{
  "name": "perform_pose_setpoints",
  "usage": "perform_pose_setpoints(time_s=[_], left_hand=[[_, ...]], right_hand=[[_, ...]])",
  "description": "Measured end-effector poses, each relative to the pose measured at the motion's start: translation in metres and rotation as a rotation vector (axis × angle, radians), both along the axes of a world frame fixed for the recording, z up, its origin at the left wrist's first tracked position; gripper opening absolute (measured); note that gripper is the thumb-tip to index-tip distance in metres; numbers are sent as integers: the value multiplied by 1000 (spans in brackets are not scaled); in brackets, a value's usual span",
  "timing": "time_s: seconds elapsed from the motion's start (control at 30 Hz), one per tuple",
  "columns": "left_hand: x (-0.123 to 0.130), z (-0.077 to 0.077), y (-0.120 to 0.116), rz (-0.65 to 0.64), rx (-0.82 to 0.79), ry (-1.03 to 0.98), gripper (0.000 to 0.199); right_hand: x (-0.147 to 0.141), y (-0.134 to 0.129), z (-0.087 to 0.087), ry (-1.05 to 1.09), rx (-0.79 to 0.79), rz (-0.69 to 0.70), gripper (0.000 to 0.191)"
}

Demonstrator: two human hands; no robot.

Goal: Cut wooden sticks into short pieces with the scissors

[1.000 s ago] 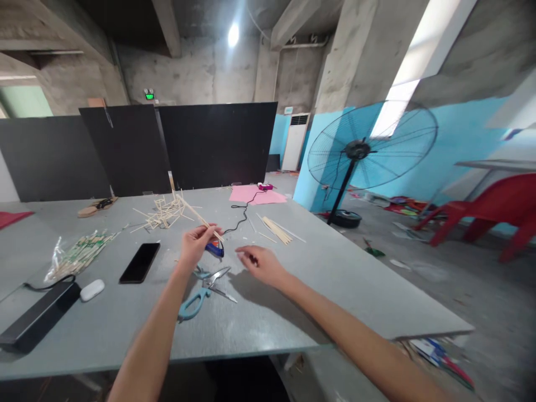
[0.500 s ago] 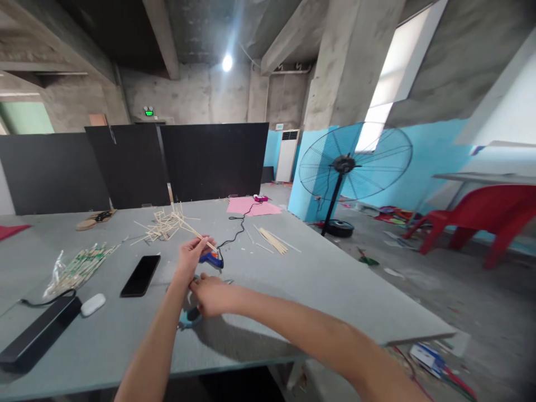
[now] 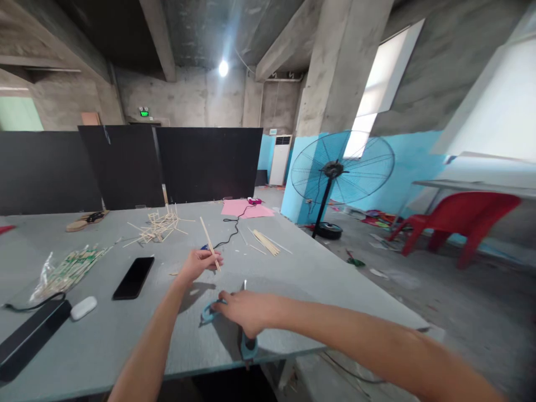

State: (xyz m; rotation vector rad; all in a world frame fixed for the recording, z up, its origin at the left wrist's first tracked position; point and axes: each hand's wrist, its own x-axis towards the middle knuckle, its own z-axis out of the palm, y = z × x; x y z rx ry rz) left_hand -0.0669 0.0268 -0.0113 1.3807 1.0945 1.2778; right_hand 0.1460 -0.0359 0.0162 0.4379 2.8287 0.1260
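1. Slender wooden sticks (image 3: 206, 234) are pinched by the left hand (image 3: 200, 264), tilted above the table (image 3: 310, 283).
2. Blue-handled scissors (image 3: 249, 352) are partly covered by the right hand (image 3: 247, 310); whether they are gripped cannot be told.

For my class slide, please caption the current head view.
Left hand holding thin pale wooden sticks, right hand on light-blue-handled scissors, over a grey table.

Scissors (image 3: 249, 350) — partly hidden behind right fingers (image 3: 226, 306).

Lamp (image 3: 223, 68) flares; window (image 3: 379, 84) overexposed; frame edges stretched.
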Motion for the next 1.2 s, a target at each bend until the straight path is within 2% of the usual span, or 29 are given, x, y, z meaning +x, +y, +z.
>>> perform_pose_setpoints(time_s=[0.13,0.23,0.27,0.37,0.47,0.6,0.7,0.77,0.9,1.03,1.2], left_hand=[[6,-9,3,-26,-1,70,53],[17,-20,3,-49,7,160,42],[22,-25,4,-56,17,201,39],[35,-40,4,-78,53,330,37],[42,-48,5,-67,72,397,42],[45,-50,5,-54,82,438,46],[46,-49,4,-50,84,442,46],[47,-50,3,-61,60,397,46],[50,-51,1,-60,34,313,48],[51,-48,-1,-54,70,359,48],[50,-42,-4,-57,115,425,41]], right_hand=[[33,5,-11,109,117,136,65],[55,15,-23,188,179,251,60],[62,18,-26,196,200,283,51],[83,29,-31,172,263,300,21],[107,33,-29,170,207,181,19],[129,22,-29,310,62,-203,21],[135,11,-38,463,49,-496,21],[138,8,-45,488,56,-624,25],[145,12,-53,503,7,-649,28],[155,24,-49,543,-61,-648,20],[156,36,-43,449,-47,-690,15]])
